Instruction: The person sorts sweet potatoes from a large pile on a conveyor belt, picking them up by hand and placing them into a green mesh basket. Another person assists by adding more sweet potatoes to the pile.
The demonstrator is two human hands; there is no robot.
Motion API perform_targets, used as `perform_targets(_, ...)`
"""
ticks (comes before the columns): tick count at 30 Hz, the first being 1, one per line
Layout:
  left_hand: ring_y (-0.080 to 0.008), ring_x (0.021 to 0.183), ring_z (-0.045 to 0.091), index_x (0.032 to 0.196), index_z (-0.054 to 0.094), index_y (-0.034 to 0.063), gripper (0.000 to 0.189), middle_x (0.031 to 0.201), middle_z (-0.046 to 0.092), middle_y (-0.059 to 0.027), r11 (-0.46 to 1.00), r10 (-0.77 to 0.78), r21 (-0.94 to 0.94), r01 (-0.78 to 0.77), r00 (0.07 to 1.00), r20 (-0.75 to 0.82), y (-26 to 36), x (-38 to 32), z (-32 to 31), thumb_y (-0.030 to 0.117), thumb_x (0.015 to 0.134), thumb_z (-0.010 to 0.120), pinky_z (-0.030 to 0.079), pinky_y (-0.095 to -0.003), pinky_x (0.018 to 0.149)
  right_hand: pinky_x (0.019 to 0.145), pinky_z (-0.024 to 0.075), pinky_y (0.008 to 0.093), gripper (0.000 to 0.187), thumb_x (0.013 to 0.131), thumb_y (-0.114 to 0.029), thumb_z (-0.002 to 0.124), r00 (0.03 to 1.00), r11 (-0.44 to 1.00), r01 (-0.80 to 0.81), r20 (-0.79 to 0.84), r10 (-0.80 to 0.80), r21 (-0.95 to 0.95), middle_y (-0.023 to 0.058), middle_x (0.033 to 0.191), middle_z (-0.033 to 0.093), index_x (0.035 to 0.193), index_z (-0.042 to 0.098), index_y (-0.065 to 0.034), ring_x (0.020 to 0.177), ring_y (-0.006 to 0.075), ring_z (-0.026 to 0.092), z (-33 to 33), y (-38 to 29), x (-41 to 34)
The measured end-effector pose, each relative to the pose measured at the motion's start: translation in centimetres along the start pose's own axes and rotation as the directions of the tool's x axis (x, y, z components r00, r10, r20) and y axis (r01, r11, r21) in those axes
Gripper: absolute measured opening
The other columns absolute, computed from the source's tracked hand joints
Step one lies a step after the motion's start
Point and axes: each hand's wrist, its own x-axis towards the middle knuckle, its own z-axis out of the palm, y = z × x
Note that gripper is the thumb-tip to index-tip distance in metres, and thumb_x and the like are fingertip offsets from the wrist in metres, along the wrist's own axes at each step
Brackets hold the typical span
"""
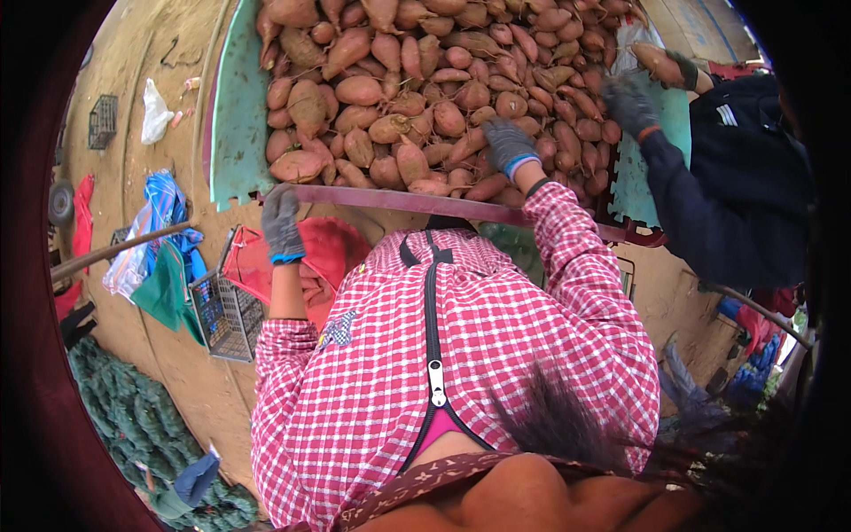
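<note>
A large heap of red-skinned sweet potatoes (412, 100) fills a bin with pale green side panels (241, 106) and a maroon front rail (399, 199). My right hand (506, 143), in a grey work glove, rests among the sweet potatoes near the front; whether its fingers grip one cannot be told. At the rail's left end is my left hand (282, 223), gloved too, its fingers at the rail and panel corner. Whether they close on the rail is unclear.
At the right, a co-worker in dark clothes reaches in with a gloved hand (628, 103); the other holds a sweet potato (657, 63). A plastic crate (229, 312) with a red mesh sack (256, 263) stands lower left. Filled green net sacks (126, 399) lie beyond. A pole (120, 249) juts in at left.
</note>
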Motion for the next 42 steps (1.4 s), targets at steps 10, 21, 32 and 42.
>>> perform_targets(10, -0.0223, 0.1, 0.067, 0.116, 0.069, 0.0035, 0.032, 0.109, 0.071, -0.0126, 0.953, -0.229, 0.301, 0.024, 0.707, 0.669, 6.6, -0.6, 20.6, 0.028, 0.095, 0.066, 0.051, -0.0334, 0.09, 0.099, 0.0514, 0.045, 0.062, 0.08, -0.039, 0.077, 0.98, 0.985, -0.149, 0.148, 0.135, 0.082, 0.0182, 0.127, 0.064, 0.135, 0.062, -0.0135, 0.118, 0.0347, 0.063, -2.0, 3.0, 0.3)
perform_targets(21, -0.0211, 0.092, 0.064, 0.114, 0.066, 0.0117, 0.025, 0.094, 0.068, -0.0012, 0.313, -0.546, -0.352, 0.882, 0.471, 0.693, 3.9, -2.1, 29.0, 0.02, 0.091, 0.073, 0.054, -0.0356, 0.084, 0.105, 0.0457, 0.0409, 0.07, 0.087, -0.047, 0.074, 0.993, 0.512, 0.11, -0.07, -0.097, 0.852, 0.0198, 0.127, 0.065, 0.141, 0.055, -0.0062, 0.123, 0.037, 0.06, -0.5, -0.9, -0.2)
perform_targets(32, -0.0247, 0.076, 0.057, 0.09, 0.059, 0.0135, 0.027, 0.083, 0.063, -0.0057, 0.495, -0.218, -0.458, 0.738, 0.616, 0.757, -1.7, -1.2, 14.5, 0.039, 0.098, 0.053, 0.049, -0.0426, 0.075, 0.099, 0.0487, 0.0568, 0.035, 0.088, -0.017, 0.059, 0.972, 0.952, -0.185, -0.097, 0.214, 0.245, 0.0178, 0.119, 0.071, 0.121, 0.068, -0.0081, 0.111, 0.0322, 0.069, 6.5, -5.4, 6.0)
perform_targets(42, -0.0226, 0.083, 0.065, 0.103, 0.067, 0.0131, 0.027, 0.093, 0.069, -0.0049, 0.415, -0.572, -0.301, 0.859, 0.503, 0.648, -1.2, -4.4, 14.6, 0.039, 0.095, 0.066, 0.056, -0.0386, 0.074, 0.091, 0.0553, 0.0464, 0.046, 0.085, -0.027, 0.081, 0.994, -0.89, -0.097, 0.08, -0.069, 0.445, 0.0054, 0.117, 0.068, 0.124, 0.061, -0.0122, 0.108, 0.0255, 0.064, 8.0, -4.9, -9.3)
